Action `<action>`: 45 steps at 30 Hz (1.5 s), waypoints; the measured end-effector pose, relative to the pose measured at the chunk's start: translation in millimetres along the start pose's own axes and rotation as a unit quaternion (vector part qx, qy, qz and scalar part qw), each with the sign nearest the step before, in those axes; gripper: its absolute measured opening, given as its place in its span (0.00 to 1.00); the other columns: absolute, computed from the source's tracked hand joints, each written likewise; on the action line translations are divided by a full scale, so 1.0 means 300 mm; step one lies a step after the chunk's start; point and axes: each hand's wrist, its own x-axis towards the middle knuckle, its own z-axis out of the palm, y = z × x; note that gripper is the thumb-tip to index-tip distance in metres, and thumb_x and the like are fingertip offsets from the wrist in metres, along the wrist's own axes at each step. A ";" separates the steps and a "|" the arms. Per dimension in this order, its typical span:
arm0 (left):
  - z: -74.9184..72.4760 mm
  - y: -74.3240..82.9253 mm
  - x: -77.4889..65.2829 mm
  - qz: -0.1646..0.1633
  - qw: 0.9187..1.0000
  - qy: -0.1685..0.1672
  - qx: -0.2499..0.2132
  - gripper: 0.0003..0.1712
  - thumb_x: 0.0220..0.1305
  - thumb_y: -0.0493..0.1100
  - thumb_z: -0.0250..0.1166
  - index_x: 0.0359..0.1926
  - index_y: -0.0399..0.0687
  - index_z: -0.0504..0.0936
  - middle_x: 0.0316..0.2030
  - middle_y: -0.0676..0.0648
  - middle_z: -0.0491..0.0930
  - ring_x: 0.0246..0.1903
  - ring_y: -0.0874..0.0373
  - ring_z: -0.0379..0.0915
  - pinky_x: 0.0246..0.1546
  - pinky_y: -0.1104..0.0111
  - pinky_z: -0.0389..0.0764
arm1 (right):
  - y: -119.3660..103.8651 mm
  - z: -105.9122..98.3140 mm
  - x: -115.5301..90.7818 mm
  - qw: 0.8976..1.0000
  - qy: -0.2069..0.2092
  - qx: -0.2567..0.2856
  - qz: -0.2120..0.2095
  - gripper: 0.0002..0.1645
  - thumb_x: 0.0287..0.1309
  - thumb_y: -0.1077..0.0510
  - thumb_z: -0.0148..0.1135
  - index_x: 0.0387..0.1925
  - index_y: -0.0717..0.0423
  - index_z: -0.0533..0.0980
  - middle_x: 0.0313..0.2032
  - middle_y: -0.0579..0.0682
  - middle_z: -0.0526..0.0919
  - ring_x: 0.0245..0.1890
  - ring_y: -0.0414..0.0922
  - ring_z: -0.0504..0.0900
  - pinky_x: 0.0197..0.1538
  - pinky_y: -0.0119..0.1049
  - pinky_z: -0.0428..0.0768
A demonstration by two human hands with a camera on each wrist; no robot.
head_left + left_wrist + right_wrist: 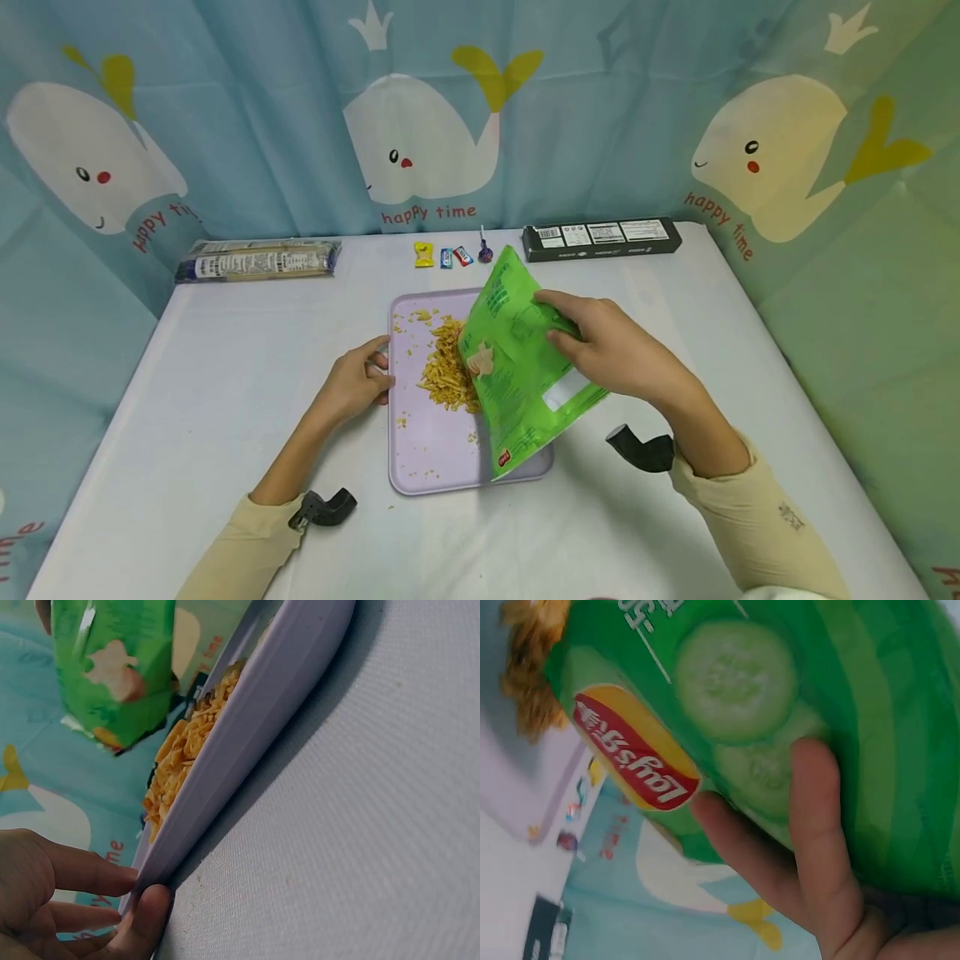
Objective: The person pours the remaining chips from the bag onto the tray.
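Observation:
A green Lay's potato chip bag with cucumber slices on its front is tilted over a pale purple tray. My right hand grips the bag by its upper right part, fingers spread over the cucumber print in the right wrist view. Broken yellow chips lie heaped on the tray against the bag's left edge, which hides part of the pile. My left hand holds the tray's left rim with thumb and fingertips, as the left wrist view also has it.
Behind the tray are a yellow candy packet, two small wrapped candies and a lollipop. A long black box lies at the back right, a clear-wrapped package at the back left. Whale-print curtains enclose the white table.

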 end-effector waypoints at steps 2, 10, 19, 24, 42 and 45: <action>0.000 0.001 0.000 -0.001 1.000 -0.001 -0.002 0.39 0.55 0.31 0.60 0.68 0.41 0.57 0.40 0.42 0.73 0.23 0.54 0.78 0.25 0.64 0.82 | 0.003 -0.010 0.006 1.000 0.003 -0.025 -0.002 0.26 0.62 0.64 0.51 0.62 0.63 0.63 0.51 0.55 0.75 0.41 0.44 0.75 0.47 0.41 0.73; -0.002 0.001 0.002 0.003 1.000 -0.003 -0.007 0.39 0.56 0.31 0.60 0.68 0.42 0.57 0.40 0.41 0.72 0.23 0.52 0.78 0.26 0.64 0.82 | 0.008 -0.044 0.028 1.000 -0.007 -0.023 -0.010 0.25 0.63 0.64 0.50 0.62 0.61 0.65 0.53 0.54 0.73 0.40 0.46 0.72 0.44 0.40 0.70; 0.000 0.003 0.001 0.002 1.000 -0.004 -0.007 0.39 0.55 0.31 0.60 0.68 0.42 0.57 0.40 0.41 0.73 0.23 0.52 0.78 0.26 0.64 0.82 | -0.009 -0.030 0.019 1.000 0.014 0.002 -0.025 0.23 0.63 0.64 0.50 0.60 0.57 0.68 0.36 0.50 0.76 0.23 0.42 0.65 0.38 0.38 0.68; -0.002 0.005 0.000 0.002 1.000 -0.003 -0.006 0.39 0.55 0.31 0.60 0.68 0.42 0.57 0.40 0.42 0.73 0.23 0.52 0.78 0.26 0.64 0.82 | -0.015 -0.018 0.013 0.999 0.027 -0.004 -0.033 0.23 0.63 0.63 0.50 0.60 0.55 0.68 0.22 0.47 0.69 0.16 0.39 0.61 0.28 0.34 0.68; -0.003 0.000 0.003 0.001 1.000 -0.004 -0.005 0.39 0.56 0.31 0.60 0.68 0.42 0.57 0.40 0.41 0.73 0.23 0.52 0.79 0.25 0.64 0.82 | -0.019 -0.009 0.018 0.999 0.022 -0.012 -0.022 0.20 0.65 0.62 0.49 0.58 0.55 0.69 0.18 0.46 0.64 0.18 0.42 0.62 0.29 0.36 0.68; -0.003 0.001 0.003 0.001 1.000 -0.005 -0.007 0.39 0.56 0.31 0.60 0.68 0.42 0.57 0.40 0.41 0.73 0.23 0.52 0.79 0.25 0.64 0.82 | -0.017 -0.002 0.021 0.999 0.018 -0.004 -0.026 0.21 0.63 0.62 0.52 0.58 0.55 0.69 0.23 0.47 0.71 0.22 0.41 0.66 0.31 0.37 0.69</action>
